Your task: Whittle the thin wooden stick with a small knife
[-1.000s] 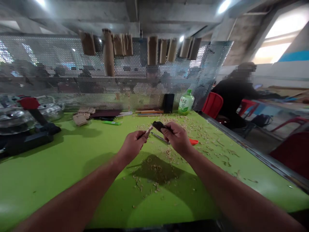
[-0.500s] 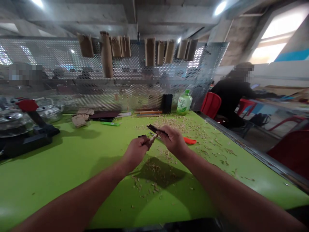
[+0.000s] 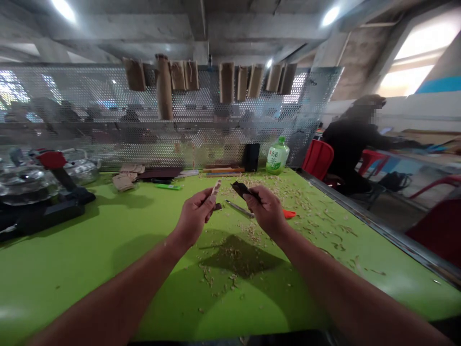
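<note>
My left hand (image 3: pixel 196 211) is closed around a small pale piece of wood (image 3: pixel 216 186), whose tip points up past the thumb. In my right hand (image 3: pixel 266 209) is a dark flat carving knife (image 3: pixel 240 188), its end angled toward the wood; a gap separates the two. Beside the left fingers shows a small dark block (image 3: pixel 218 206), mostly hidden. Between the hands a slim grey tool (image 3: pixel 239 208) lies on the green table (image 3: pixel 151 269). An orange object (image 3: pixel 289 214) sticks out past my right hand. Wood shavings (image 3: pixel 234 254) are scattered below the hands.
A green-capped tea bottle (image 3: pixel 277 156) and a black box (image 3: pixel 251 157) stand at the back. Leftward are a bright green packet (image 3: pixel 169 187), brown pieces (image 3: pixel 125 181) and a black stand with a red top (image 3: pixel 50 158). Beyond the right edge, a person (image 3: pixel 355 139) sits.
My hands have moved apart; the knife has come away from the wood. The left hand has turned the wood upward, and the grey tool between the hands shows more fully. The view has shifted slightly.
</note>
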Demonstrator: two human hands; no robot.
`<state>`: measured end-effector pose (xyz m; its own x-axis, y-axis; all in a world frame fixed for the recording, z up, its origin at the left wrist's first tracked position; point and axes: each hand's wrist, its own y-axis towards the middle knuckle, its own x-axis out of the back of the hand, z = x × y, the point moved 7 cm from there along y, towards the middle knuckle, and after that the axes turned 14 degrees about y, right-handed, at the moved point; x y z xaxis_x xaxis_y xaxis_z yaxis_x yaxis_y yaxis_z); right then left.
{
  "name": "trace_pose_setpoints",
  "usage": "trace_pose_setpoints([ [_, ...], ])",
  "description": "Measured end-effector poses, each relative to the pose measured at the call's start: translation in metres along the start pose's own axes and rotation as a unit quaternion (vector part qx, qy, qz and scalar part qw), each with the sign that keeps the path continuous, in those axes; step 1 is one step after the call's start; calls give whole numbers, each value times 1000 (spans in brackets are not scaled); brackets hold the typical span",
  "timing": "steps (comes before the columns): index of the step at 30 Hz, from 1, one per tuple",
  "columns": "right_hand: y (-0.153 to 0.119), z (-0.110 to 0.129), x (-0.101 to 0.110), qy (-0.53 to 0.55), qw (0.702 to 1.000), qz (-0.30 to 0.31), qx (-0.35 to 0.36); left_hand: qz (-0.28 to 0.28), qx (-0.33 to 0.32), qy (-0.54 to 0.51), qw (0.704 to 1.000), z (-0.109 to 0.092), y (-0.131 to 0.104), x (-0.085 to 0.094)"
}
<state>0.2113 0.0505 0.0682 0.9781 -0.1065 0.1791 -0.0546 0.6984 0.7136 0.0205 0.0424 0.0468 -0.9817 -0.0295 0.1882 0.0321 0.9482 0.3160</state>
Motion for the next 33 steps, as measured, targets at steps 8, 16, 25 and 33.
trace_pose_setpoints([
  [8,-6,5,0,67,998,-17,0,38,-36,-14,999,-8,-5,-6],
  [16,-7,25,0,-12,995,0,96,51,18,-4,999,3,-7,-15],
  [25,-5,33,-13,-101,981,63,151,97,48,27,994,7,-14,-32],
  [33,5,8,8,-108,991,10,84,68,44,-148,986,-8,-6,-7],
])
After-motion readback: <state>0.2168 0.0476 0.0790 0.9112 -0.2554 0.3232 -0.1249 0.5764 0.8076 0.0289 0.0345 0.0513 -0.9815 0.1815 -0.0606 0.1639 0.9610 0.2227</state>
